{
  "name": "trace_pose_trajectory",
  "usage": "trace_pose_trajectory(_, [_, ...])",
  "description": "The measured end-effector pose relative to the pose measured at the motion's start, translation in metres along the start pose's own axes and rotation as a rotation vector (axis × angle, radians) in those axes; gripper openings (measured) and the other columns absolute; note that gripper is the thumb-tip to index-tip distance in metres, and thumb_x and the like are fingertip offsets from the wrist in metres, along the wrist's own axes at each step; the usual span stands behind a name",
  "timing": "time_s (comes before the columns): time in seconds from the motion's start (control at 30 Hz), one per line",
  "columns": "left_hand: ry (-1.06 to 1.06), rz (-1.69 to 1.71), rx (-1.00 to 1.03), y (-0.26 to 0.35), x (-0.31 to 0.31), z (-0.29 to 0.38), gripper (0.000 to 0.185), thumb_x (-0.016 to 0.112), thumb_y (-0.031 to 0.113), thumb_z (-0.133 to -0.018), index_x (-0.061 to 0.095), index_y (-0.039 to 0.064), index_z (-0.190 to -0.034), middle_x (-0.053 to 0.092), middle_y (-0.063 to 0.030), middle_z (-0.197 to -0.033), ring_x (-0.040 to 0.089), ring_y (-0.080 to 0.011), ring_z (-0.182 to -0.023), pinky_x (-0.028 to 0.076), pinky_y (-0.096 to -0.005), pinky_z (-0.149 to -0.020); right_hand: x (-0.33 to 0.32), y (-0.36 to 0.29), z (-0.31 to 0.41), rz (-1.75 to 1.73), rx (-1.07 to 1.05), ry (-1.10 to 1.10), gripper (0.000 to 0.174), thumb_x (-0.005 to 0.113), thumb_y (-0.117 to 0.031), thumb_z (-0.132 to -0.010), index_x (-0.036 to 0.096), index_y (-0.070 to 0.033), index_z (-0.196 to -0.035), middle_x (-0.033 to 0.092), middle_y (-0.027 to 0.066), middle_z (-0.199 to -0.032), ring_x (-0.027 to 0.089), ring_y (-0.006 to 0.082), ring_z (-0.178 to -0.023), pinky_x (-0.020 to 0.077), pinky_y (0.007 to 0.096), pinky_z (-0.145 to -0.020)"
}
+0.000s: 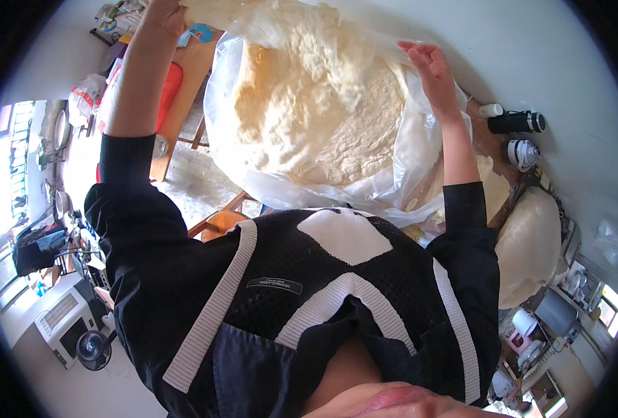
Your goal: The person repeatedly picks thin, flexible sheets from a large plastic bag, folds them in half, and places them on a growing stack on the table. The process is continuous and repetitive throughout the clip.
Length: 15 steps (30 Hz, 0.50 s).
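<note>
A wide heap of pale cream, wrinkled soft material lies before me inside a translucent plastic bag, its edges folded down around it. A thin cream sheet stretches across the top of the view, blurred and partly see-through. My left hand, cut off by the upper edge, is at the sheet's left end and appears to grip it; the fingertips are hidden. My right hand is raised over the right side of the heap, fingers bent and thumb near the forefinger, beside the sheet's right end. Whether it pinches the sheet is unclear.
A wooden table with a red item stands at the left. A wooden stool is near my body. On the right are a black bottle, a white-lidded bottle and a large pale bundle. A wall rises beyond.
</note>
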<state>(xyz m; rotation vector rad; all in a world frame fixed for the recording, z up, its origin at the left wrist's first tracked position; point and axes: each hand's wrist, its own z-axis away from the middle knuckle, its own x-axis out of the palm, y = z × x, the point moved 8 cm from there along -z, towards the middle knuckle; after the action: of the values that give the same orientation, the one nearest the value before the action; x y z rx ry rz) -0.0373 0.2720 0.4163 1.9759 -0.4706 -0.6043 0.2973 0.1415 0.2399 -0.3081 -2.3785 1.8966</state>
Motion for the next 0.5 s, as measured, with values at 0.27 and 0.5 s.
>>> trace_pose_trajectory(0.27, [0.162, 0.139, 0.015, 0.017, 0.017, 0.01, 0.057, 0.061, 0.006, -0.078, 0.047, 0.0, -0.132, 0.059, -0.0122, -0.122, 0.059, -0.0222, -0.111, 0.047, -0.0317, -0.096, 0.1, 0.003, 0.002, 0.213, -0.134, -0.193, 0.055, 0.076, -0.041, -0.082, 0.061, -0.008, -0.124, 0.066, 0.0096, -0.117, 0.058, 0.0233, -0.115, 0.0449, 0.0335, -0.098])
trace_pose_trajectory(0.5, [0.333, 0.228, -0.26, -0.124, -0.109, -0.033, 0.035, 0.061, 0.012, -0.085, 0.057, 0.005, -0.119, 0.064, -0.0081, -0.107, 0.062, -0.0168, -0.099, 0.05, -0.0316, -0.089, -0.01, -0.063, -0.054, 0.587, -0.05, 0.137, 0.025, 0.071, -0.024, -0.089, 0.07, -0.011, -0.11, 0.073, 0.0012, -0.095, 0.068, 0.0106, -0.086, 0.0518, 0.0233, -0.076])
